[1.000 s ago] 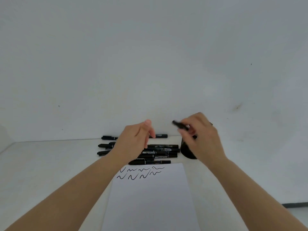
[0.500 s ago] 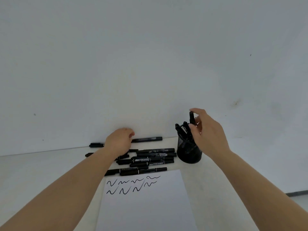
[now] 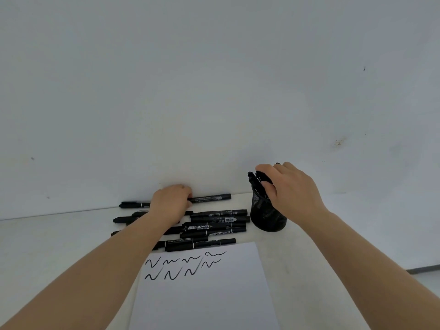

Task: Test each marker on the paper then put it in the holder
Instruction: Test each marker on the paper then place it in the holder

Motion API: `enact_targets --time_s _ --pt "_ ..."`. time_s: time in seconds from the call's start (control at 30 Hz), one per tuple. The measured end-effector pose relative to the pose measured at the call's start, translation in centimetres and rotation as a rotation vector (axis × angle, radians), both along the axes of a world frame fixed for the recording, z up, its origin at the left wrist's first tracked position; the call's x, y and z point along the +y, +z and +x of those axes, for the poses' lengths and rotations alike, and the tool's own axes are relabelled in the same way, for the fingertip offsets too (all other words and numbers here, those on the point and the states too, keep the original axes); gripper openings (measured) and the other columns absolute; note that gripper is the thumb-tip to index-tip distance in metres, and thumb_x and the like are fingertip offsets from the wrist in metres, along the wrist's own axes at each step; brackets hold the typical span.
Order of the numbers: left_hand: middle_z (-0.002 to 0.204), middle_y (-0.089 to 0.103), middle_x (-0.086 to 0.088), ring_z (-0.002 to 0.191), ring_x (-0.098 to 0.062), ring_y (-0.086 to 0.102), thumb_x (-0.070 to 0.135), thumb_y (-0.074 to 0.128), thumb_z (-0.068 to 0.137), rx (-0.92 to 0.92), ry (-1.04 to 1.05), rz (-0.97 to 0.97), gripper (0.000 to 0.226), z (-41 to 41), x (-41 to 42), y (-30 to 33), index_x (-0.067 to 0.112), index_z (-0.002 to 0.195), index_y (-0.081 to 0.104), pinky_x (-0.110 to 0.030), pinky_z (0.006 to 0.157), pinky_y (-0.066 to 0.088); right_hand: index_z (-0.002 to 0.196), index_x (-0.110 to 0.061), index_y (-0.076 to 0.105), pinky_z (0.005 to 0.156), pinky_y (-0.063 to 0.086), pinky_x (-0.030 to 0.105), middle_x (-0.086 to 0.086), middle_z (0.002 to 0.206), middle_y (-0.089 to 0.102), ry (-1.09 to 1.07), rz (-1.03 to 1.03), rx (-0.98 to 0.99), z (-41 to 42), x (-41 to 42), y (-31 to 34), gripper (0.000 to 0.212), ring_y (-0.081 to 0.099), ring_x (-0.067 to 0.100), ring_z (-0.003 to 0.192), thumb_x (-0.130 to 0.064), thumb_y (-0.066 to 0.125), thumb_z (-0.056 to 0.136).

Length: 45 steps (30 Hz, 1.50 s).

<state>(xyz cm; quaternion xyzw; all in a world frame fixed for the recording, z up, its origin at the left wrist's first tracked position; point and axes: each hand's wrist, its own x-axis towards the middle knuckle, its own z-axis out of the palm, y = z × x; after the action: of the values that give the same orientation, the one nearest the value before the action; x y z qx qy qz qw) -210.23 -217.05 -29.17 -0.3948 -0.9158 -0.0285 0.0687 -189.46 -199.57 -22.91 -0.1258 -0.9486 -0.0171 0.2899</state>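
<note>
- Change: a second ago the right hand [image 3: 291, 189] carried a marker in the air; it now sits over the mesh holder [image 3: 269, 214], fingers curled among the markers standing in it. Whether it grips one or has let go cannot be told.
- Change: the left hand [image 3: 170, 202], formerly raised, has come down on the rearmost loose marker [image 3: 210, 198], closed over its near end.
- Meaning: judged, one tested marker is delivered and the next is being fetched.
- Paper [image 3: 209, 289]: white sheet at the near bench edge, eight black squiggles in two rows along its top.
- Untested stock: loose black markers [image 3: 214, 226] lying side by side between paper and wall, left of the holder.
- Surface: white bench [image 3: 59, 246], bare apart from these items.
- Room: plain white wall [image 3: 214, 91] with faint scuffs; a dark strip at far right.
</note>
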Motion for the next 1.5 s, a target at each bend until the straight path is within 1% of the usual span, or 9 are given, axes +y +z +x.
enact_targets --time_s 0.23,0.37,0.57,0.8,0.97,1.1,1.2,1.33,1.5 --pt "0.103 0.064 0.005 0.089 -0.019 0.057 0.034 0.042 0.096 -0.017 0.036 0.241 0.019 2.4 -2.8 3.0 0.025 0.107 0.055 -0.031 0.069 0.038 0.104 -0.009 0.065 0.068 0.046 0.034 0.006 0.085 0.064 0.058 -0.023 0.242 1.3 -2.7 0.7 0.022 0.055 0.027 0.079 -0.012 0.062 0.082" --pt "0.088 0.064 0.011 0.087 -0.011 0.06 0.029 0.051 0.092 -0.33 -0.061 0.497 0.015 6.8 -5.2 5.3 0.024 0.105 0.058 -0.03 0.08 0.047 0.086 -0.024 0.063 0.061 0.039 0.019 -0.007 0.068 0.06 0.095 -0.706 0.212 2.1 -7.4 0.3 0.009 0.051 0.007 0.063 -0.025 0.055 0.089" --pt "0.077 0.058 0.02 0.072 0.007 0.053 0.026 0.053 0.091 -0.422 -0.283 0.54 0.009 13.6 -8.9 5.1 0.035 0.09 0.053 -0.01 0.063 0.038 0.078 -0.019 0.06 0.041 0.031 0.018 -0.002 0.053 0.052 0.26 -1.58 0.283 3.3 -13.4 -1.2 0.014 0.041 0.007 0.042 -0.021 0.054 0.091" --pt "0.072 0.042 0.015 0.066 -0.007 0.041 0.049 0.027 0.094 -0.201 -0.363 0.423 0.038 17.1 -12.1 4.3 0.021 0.09 0.053 -0.019 0.057 0.027 0.062 -0.011 0.051 0.034 0.022 0.02 0.004 0.042 0.042 0.143 -2.055 0.166 4.9 -16.6 -2.1 0.028 0.032 0.013 0.036 -0.023 0.056 0.087" --pt "0.068 0.036 0.011 0.064 -0.016 0.037 0.058 0.006 0.089 -0.029 -0.276 0.234 0.045 19.1 -14.0 3.8 0.025 0.083 0.036 -0.029 0.056 0.023 0.056 -0.005 0.052 0.032 0.02 0.016 0.008 0.038 0.041 0.154 -2.053 0.088 6.1 -16.8 -1.6 0.031 0.03 0.014 0.031 -0.009 0.046 0.086" --pt "0.056 0.037 0.011 0.056 -0.009 0.036 0.044 0.021 0.095 -0.298 -0.298 0.345 0.034 20.3 -14.2 3.2 0.03 0.066 0.03 -0.027 0.053 0.022 0.047 -0.006 0.05 0.032 0.016 0.012 0.008 0.034 0.037 0.141 -1.993 0.073 6.1 -16.7 -1.6 0.035 0.025 0.013 0.026 -0.006 0.045 0.082" --pt "0.047 0.039 0.012 0.049 -0.005 0.032 0.043 0.023 0.093 -0.63 -0.175 0.505 0.039 18.8 -16.5 3.0 0.026 0.058 0.032 -0.018 0.05 0.025 0.051 -0.008 0.042 0.033 0.011 0.008 0.001 0.03 0.03 0.043 -2.047 0.388 7.2 -12.1 -1.2 0.032 0.021 0.009 0.023 -0.006 0.041 0.083" --pt "0.046 0.036 0.008 0.044 -0.006 0.032 0.029 0.035 0.098 -0.544 0.047 0.628 0.041 15.5 -18.7 2.7 0.023 0.058 0.04 -0.017 0.047 0.029 0.06 -0.006 0.048 0.032 0.019 0.017 0.002 0.039 0.039 -0.067 -1.704 0.413 8.9 -8.0 -2.6 0.029 0.028 0.009 0.031 -0.011 0.049 0.088" --pt "0.056 0.051 0.008 0.051 -0.002 0.046 0.023 0.043 0.096 -0.608 -0.113 0.581 0.028 16.3 -15.7 2.3 0.03 0.07 0.051 -0.013 0.053 0.036 0.074 -0.018 0.063 0.048 0.04 0.019 -0.008 0.055 0.055 -0.015 -1.391 0.272 7.6 -9.5 -4.2 0.01 0.047 0.006 0.049 -0.017 0.064 0.083"
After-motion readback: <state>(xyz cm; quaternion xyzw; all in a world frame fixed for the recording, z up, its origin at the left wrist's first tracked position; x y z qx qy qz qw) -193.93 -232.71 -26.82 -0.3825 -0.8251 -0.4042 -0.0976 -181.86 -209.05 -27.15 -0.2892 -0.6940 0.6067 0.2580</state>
